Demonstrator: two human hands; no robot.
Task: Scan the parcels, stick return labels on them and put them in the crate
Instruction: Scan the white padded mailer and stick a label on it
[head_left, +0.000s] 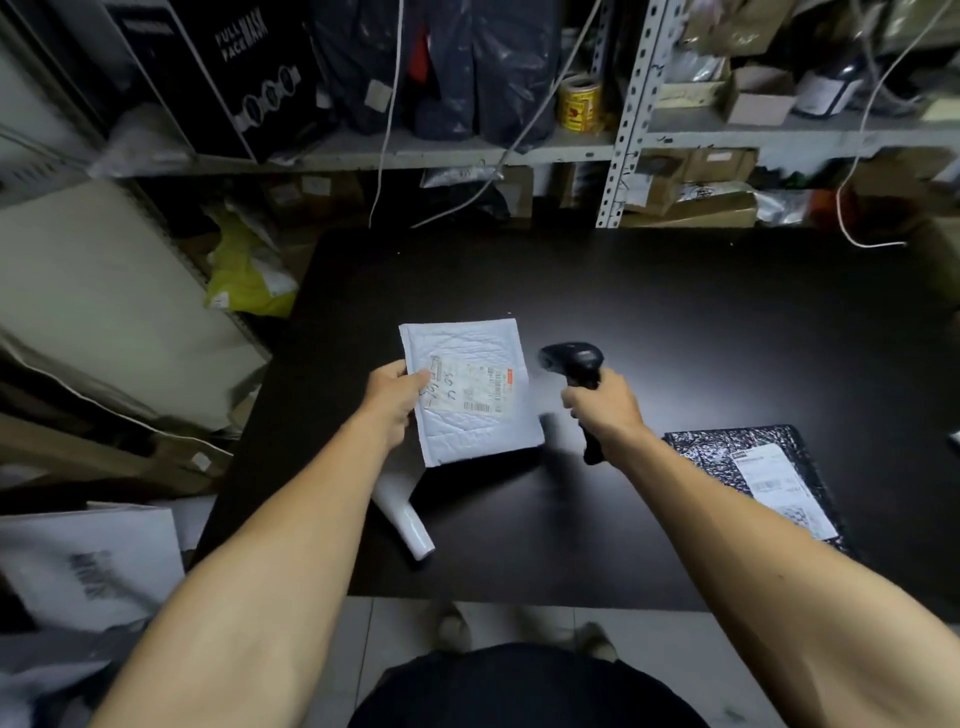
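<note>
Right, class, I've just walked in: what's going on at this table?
A person is scanning parcels. The left hand holds a white bubble mailer above the black table, label up. The right hand grips a black barcode scanner, its head toward the mailer. A black mailer and a white roll lie on the table.
</note>
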